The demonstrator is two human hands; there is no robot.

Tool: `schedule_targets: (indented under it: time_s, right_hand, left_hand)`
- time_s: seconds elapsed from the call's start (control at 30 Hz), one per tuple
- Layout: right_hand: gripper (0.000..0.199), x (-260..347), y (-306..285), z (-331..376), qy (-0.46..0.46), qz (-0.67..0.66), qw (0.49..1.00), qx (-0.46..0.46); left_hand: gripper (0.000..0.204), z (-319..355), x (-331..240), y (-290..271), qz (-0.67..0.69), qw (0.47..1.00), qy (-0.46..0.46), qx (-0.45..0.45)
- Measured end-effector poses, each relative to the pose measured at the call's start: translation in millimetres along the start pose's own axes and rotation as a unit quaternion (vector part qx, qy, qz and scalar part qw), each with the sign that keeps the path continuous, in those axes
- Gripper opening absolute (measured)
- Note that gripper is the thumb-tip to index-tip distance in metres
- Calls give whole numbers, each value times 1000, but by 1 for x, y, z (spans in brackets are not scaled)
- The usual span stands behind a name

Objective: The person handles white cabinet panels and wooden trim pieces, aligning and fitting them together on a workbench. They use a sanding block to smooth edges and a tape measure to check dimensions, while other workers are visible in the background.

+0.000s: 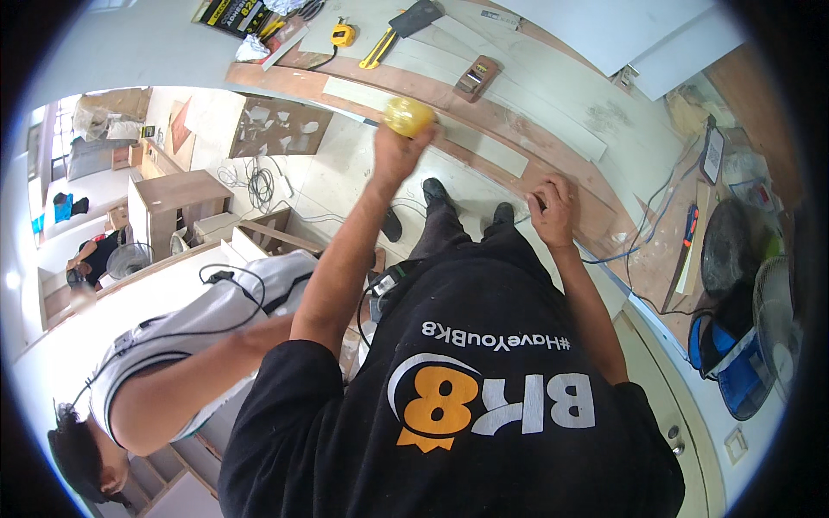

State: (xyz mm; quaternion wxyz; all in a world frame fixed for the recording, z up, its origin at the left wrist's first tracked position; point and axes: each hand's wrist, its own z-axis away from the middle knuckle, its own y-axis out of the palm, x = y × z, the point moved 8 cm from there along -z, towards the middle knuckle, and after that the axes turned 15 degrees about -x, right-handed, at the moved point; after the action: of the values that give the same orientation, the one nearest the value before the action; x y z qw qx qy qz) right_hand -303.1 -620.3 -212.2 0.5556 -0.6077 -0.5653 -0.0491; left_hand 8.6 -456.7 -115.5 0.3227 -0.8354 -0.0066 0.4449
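Observation:
My left hand (402,154) is closed around a yellow, shiny, rounded thing (408,115), whose kind I cannot make out. It is held over a pale flat strip (488,155) that lies along a long brown wooden board (449,123). My right hand (553,210) is near the right part of that board, at its near edge. Its fingers are curled, and whatever they may hold is hidden. Beyond the board lie a small brown hand plane (477,78), a yellow tape measure (343,34) and a yellow-handled tool with a dark head (401,30).
A co-worker in a light top (164,367) leans in at my left, near wooden cabinet frames. Cables (259,186) lie on the floor beside a wooden panel (281,125). On the right are a fan (777,324), a blue bag (738,371) and an orange-and-black tool (691,223).

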Motion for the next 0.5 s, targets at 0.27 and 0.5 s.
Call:
schedule_targets:
  time_s: [0.27,0.5]
  right_hand:
    - [22,-2,0,4,11,-9,1000,11]
    - [28,-3,0,3,13,-8,1000,20]
  left_hand:
    - [19,-17,8,-22,57,996,-63,-38]
    - [22,40,-47,42,56,996,-30,66]
